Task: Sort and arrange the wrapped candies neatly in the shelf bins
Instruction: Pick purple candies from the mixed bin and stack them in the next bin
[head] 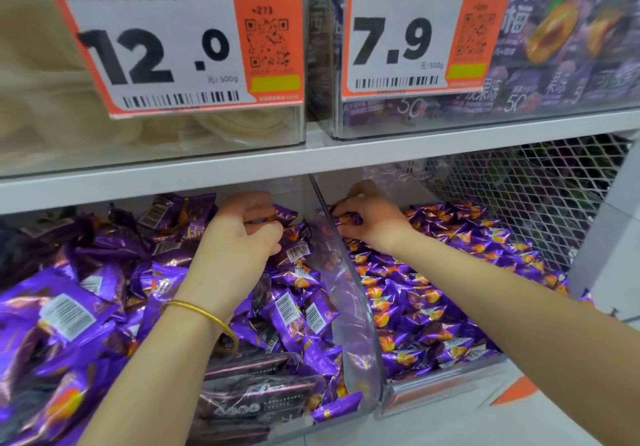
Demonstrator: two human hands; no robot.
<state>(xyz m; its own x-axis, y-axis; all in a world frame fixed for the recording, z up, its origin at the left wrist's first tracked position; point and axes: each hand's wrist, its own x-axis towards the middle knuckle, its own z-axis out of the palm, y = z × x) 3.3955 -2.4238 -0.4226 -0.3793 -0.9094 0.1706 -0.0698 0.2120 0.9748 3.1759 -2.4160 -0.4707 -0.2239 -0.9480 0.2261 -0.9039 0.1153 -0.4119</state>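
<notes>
Nearest the lens, the left forearm came up from the bottom edge, a gold bangle (204, 314) round its wrist. It lay over the left bin (294, 425), a clear box heaped with large purple packets (69, 310), some turned to show white barcode labels. Flat dark packs (252, 393) stood against that bin's front wall. Small purple candies (294, 310) were mixed in along its right side.

Toward the back of this bin, the left hand (242, 227) hung palm down with its fingers curled round a small purple candy (284, 212), held just above the heap.

A clear curved divider (349, 293) ran from front to back between the 2 bins. Just right of it, at the back of the right bin (433, 390), the right hand (370, 220) pinched a second small candy (348, 218), purple with an orange spot, between thumb and fingertips. Below and around that hand lay small purple-and-orange wrapped candies (433, 307), all of 1 kind, filling the right bin. A white wire mesh panel (540, 203) closed the shelf to the right.

Above, a white shelf board (173, 175) carried 2 more clear boxes. The left box held pale contents behind an orange tag (156, 40) reading 12.0. The right box held purple printed packs (571, 47) behind a tag (398, 33) reading 7.9.
</notes>
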